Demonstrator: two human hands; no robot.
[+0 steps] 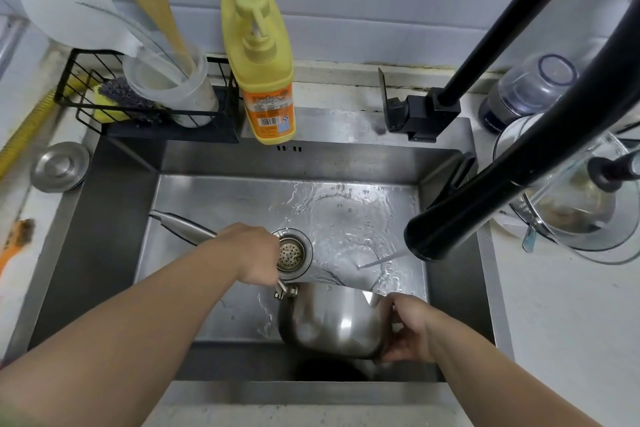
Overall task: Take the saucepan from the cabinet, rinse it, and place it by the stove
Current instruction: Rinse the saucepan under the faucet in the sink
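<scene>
The stainless saucepan (pixel 332 321) is tipped on its side inside the steel sink (pixel 114 211), its rounded outer wall facing me. My left hand (pixel 254 255) grips its long metal handle (pixel 183 226), which sticks out up and to the left. My right hand (pixel 407 331) holds the pan's rim on the right side. A thin stream of water runs from the black faucet spout (pixel 446 236) down toward the pan and spreads over the sink floor. The drain strainer (pixel 292 253) lies just right of my left hand.
A yellow dish soap bottle (pixel 265 80) stands at the sink's back edge. A black wire rack (pixel 138 104) holds a sponge and a utensil cup at back left. A round metal lid (pixel 59 166) lies left. Glass lids and a blender jar (pixel 530 90) crowd the right counter.
</scene>
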